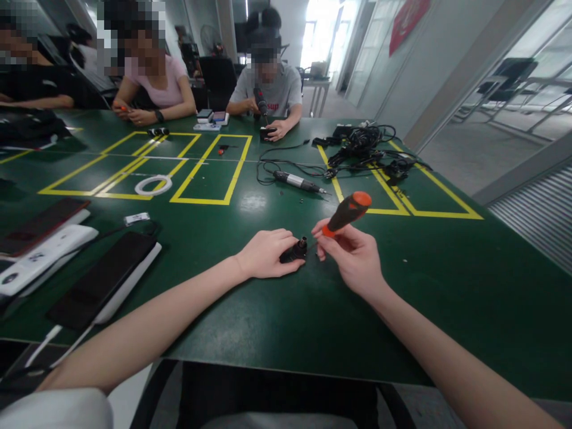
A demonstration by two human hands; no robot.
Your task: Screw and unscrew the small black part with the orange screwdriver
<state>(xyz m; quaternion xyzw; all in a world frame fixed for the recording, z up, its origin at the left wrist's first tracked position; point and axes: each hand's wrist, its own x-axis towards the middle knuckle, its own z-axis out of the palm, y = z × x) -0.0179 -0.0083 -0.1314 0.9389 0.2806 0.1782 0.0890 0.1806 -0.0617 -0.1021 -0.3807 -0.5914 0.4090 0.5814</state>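
My left hand [270, 253] is wrapped round a small black part [295, 251] that rests on the green table; a short round stub with a metallic rim sticks up from it. What kind of part this is I cannot make out. In my right hand [353, 256] is a screwdriver [346, 213] with an orange and black handle, tilted with the handle end up and to the right. Its thin shaft points down toward the black part's right side. Whether the tip touches the part cannot be seen clearly.
A pen-shaped electric screwdriver [297, 181] with a cord lies beyond my hands. Tangled black cables [366, 146] sit at the back right. On the left are a phone [105, 277], a white power strip [44, 256] and a white tape ring [153, 185]. Co-workers sit across the table [447, 286].
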